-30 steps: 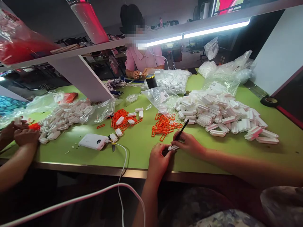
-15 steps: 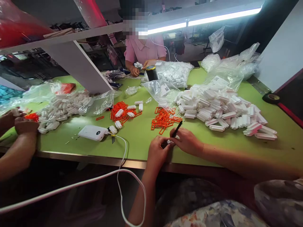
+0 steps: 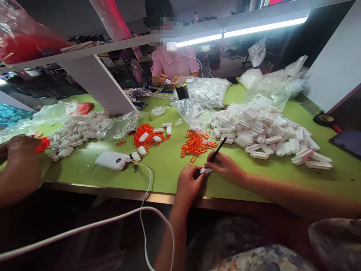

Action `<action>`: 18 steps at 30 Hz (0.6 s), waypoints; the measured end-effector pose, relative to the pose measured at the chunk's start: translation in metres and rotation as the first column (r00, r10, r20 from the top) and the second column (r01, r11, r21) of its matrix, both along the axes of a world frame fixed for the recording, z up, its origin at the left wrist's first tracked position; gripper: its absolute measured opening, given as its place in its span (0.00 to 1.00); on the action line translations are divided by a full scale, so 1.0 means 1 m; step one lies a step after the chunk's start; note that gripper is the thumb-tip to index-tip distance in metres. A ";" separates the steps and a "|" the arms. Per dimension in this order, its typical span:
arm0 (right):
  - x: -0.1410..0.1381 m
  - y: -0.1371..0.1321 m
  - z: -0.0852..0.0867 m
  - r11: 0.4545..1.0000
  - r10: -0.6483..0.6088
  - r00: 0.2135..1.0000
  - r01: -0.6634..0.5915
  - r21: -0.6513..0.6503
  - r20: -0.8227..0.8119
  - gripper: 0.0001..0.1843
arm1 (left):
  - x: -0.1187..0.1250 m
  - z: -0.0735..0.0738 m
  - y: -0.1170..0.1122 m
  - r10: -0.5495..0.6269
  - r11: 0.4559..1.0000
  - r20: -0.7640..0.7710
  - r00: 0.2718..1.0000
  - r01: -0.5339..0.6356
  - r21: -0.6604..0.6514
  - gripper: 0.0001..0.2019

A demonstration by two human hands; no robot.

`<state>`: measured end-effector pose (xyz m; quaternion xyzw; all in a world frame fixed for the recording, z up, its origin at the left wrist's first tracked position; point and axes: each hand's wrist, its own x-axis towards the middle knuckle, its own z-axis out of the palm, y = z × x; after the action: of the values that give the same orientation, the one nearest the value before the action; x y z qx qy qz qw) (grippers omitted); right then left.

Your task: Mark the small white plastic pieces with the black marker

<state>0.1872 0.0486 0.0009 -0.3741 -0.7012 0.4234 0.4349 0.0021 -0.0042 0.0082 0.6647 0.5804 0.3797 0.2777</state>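
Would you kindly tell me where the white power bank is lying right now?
In the head view, the white power bank lies on the green table near its front edge, left of the left hand, just below the left heap of orange clips.

My left hand (image 3: 187, 185) is covering most of the small white piece (image 3: 205, 171) I am gripping, so its shape is staying unclear. The lower tip of the black tool (image 3: 217, 149) is disappearing behind my right hand (image 3: 225, 167). At the left edge, a co-worker's hand (image 3: 21, 160) is being cut off.
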 end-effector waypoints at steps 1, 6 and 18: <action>0.000 0.000 -0.001 1.000 -0.005 1.000 0.005 0.013 0.008 0.11 | 0.000 0.000 0.000 -0.001 1.000 0.003 1.000 0.001 0.000 0.05; -0.001 -0.001 -0.003 0.997 -0.014 0.997 0.008 0.080 0.074 0.06 | 0.000 -0.001 0.001 0.005 1.000 0.023 1.000 -0.005 -0.013 0.04; -0.007 -0.008 0.007 0.954 -0.046 0.943 -0.056 0.295 0.329 0.05 | -0.001 -0.004 0.003 0.008 1.000 -0.009 1.000 -0.008 0.001 0.03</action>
<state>0.1803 0.0408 0.0081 -0.3677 -0.8215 0.2438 0.3613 0.0011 -0.0009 0.0040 0.6641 0.5842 0.3781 0.2734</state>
